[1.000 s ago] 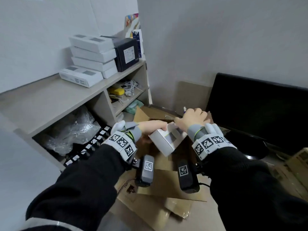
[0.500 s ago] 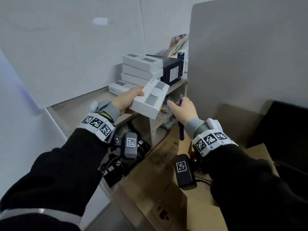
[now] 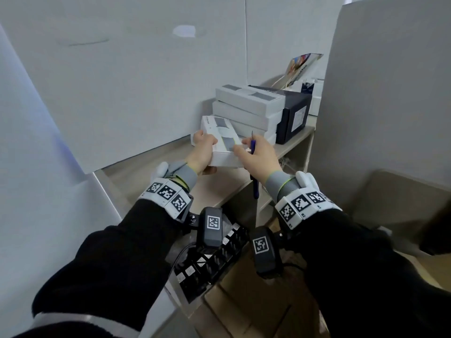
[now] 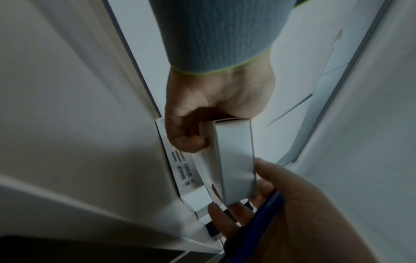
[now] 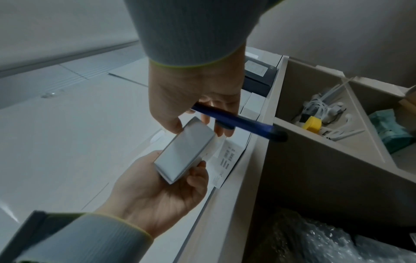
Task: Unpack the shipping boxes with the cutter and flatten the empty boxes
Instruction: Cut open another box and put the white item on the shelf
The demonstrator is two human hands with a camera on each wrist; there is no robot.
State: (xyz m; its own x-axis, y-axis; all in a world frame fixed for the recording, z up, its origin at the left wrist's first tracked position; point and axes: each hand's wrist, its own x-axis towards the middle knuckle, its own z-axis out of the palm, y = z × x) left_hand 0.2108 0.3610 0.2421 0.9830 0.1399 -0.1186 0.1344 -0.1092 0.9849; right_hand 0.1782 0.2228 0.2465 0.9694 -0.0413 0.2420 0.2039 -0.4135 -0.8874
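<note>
A small white rectangular carton (image 3: pixel 223 145) with grey label panels is held just above the beige shelf top (image 3: pixel 156 164), directly in front of a stack of matching white cartons (image 3: pixel 246 111). The left hand (image 3: pixel 201 153) grips the carton's left end, fingers curled over the top and thumb beneath. The right hand (image 3: pixel 256 157) steadies the carton's right end with thumb and fingertips while a slim blue cutter (image 3: pixel 253 167) lies clamped across its palm, tip pointing up past the knuckles and tail hanging below the wrist. In the right wrist view the same cutter (image 5: pixel 236 122) crosses the fingers, and the carton (image 5: pixel 186 153) sits between both hands. Beneath the held carton lies another white carton (image 4: pixel 180 167) flat on the shelf top, barcodes showing. To the right of the stack stands a black box (image 3: pixel 292 115) with a white label. Below the shelf top, compartments hold white cables (image 5: pixel 324 108), a yellow object (image 5: pixel 311 123) and clear bubble wrap (image 5: pixel 326 243). Brown flattened cardboard (image 3: pixel 256 311) lies on the floor beneath the forearms.
</note>
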